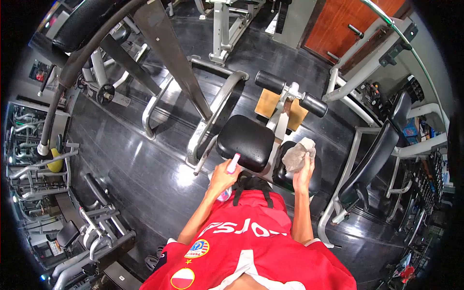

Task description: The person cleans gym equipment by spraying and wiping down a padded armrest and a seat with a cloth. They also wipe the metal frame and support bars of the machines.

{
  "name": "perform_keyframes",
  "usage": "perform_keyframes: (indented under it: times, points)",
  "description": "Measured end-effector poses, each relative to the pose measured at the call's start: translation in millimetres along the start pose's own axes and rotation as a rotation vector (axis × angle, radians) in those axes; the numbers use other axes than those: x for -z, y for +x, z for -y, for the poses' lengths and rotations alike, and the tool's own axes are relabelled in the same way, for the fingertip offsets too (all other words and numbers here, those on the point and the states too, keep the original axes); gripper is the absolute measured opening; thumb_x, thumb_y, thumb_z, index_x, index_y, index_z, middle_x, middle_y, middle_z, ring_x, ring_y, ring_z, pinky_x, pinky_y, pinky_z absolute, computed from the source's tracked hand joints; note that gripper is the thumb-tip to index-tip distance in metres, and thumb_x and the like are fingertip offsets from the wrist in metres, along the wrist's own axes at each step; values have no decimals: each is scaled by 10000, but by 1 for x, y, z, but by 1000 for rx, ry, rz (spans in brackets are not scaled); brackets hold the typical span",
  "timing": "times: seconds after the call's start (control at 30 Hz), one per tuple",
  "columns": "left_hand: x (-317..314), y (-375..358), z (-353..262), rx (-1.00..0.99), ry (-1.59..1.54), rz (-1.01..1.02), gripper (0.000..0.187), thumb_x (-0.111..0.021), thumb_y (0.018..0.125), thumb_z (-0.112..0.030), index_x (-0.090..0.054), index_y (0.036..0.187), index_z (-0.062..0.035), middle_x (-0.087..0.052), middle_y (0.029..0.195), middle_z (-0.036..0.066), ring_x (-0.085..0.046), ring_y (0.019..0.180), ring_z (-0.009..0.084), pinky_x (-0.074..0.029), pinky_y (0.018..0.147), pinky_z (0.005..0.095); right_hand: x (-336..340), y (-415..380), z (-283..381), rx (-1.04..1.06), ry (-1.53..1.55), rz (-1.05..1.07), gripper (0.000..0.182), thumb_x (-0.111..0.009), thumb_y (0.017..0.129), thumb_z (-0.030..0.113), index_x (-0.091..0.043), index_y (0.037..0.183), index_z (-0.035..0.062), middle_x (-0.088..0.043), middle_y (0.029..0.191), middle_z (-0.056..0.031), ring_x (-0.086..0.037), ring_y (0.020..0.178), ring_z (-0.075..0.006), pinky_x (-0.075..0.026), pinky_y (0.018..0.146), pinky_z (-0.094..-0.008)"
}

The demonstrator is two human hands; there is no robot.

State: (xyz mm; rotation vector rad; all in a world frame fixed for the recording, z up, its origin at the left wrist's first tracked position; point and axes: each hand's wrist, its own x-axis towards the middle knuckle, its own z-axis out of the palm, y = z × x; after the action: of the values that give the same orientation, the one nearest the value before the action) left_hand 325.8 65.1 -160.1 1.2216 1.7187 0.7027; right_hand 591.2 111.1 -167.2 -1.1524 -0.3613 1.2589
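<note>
My left hand is wrapped around a spray bottle with a pink and white top; part of the bottle shows below the hand. The nozzle points at the black padded seat of a gym machine, close to its near edge. Small droplets seem to dot the seat. To the right, my right hand grips a crumpled greyish cloth. That cloth hangs above a second black pad, which it partly hides.
Beyond the seat are black foam rollers over a wooden board. A bent metal frame stands at left, and a black bench at right. More gym machines line the left side. An orange door is at the back.
</note>
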Motion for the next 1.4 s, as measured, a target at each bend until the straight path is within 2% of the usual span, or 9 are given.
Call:
perform_keyframes:
  times: [0.13, 0.43, 0.57, 0.67, 0.83, 1.03, 1.17, 1.23, 1.4]
  points:
    - [16, 0, 1, 128, -91, -53, 190, -588, 824, -212, -591, 809, -23, -579, 578, 85, -579, 465, 149, -448, 455, 314, -6, 26, -16, 41, -175, -9, 489, -523, 921, 249, -379, 1337, 38, -489, 1275, -70, -456, 1181, -182, -349, 996, -312]
    - [14, 4, -9, 109, -266, 73, 147, -636, 820, -159, -603, 890, -33, -562, 609, 13, -546, 482, 82, -447, 439, 244, 1, 131, -105, 127, -924, 152, 516, -500, 916, 326, -412, 1303, -2, -475, 1290, -226, -469, 1197, -311, -364, 972, -351]
    - [15, -2, -4, 143, -286, 51, 163, -645, 816, -156, -605, 911, -29, -568, 633, 19, -546, 481, 82, -451, 441, 241, -49, 145, -128, 131, -1405, 560, 388, -530, 883, 290, -499, 1205, 75, -554, 1163, -210, -532, 1062, -386, -435, 879, -413]
    - [18, -8, -6, 185, -259, 8, 165, -637, 824, -146, -603, 931, -25, -577, 630, 20, -544, 460, 86, -443, 438, 239, -86, 176, -189, 398, -1288, 794, 371, -535, 873, 316, -548, 1170, 93, -595, 1117, -173, -558, 1032, -368, -446, 878, -417]
    - [22, -7, -14, 270, -284, 46, 137, -627, 825, -99, -599, 925, -9, -582, 664, 19, -553, 494, 79, -447, 464, 239, -162, 157, -203, 370, -1319, 1055, 328, -566, 847, 256, -554, 1147, 124, -590, 1129, -158, -545, 1057, -346, -447, 884, -427]
    - [29, -9, -10, 193, -236, 150, 139, -624, 833, -86, -598, 937, 3, -576, 658, 13, -557, 499, 76, -446, 463, 232, -78, 180, -165, 394, -1238, 994, 317, -560, 856, 140, -518, 1162, 69, -572, 1131, -182, -540, 1049, -368, -446, 875, -414]
    - [34, -8, -7, 192, -230, 115, 143, -622, 835, -84, -595, 942, 7, -579, 662, 14, -558, 497, 77, -445, 462, 231, 1, 186, -119, 152, -1325, 761, 360, -544, 883, 221, -510, 1210, 73, -612, 1069, -188, -590, 995, -368, -476, 837, -398]
    - [36, -9, -10, 238, -251, 106, 143, -621, 834, -79, -593, 943, 9, -586, 677, 19, -558, 495, 79, -444, 462, 231, 11, 187, -114, -84, -1310, 647, 441, -531, 893, 257, -466, 1269, 35, -583, 1145, -196, -567, 1064, -346, -445, 904, -383]
    - [31, -11, -9, 253, -258, 117, 140, -623, 832, -71, -593, 943, 9, -595, 699, 28, -560, 501, 81, -445, 463, 228, -53, 212, -167, -80, -1228, 838, 514, -507, 899, 338, -436, 1303, 27, -503, 1275, -191, -448, 1222, -312, -334, 1027, -354]
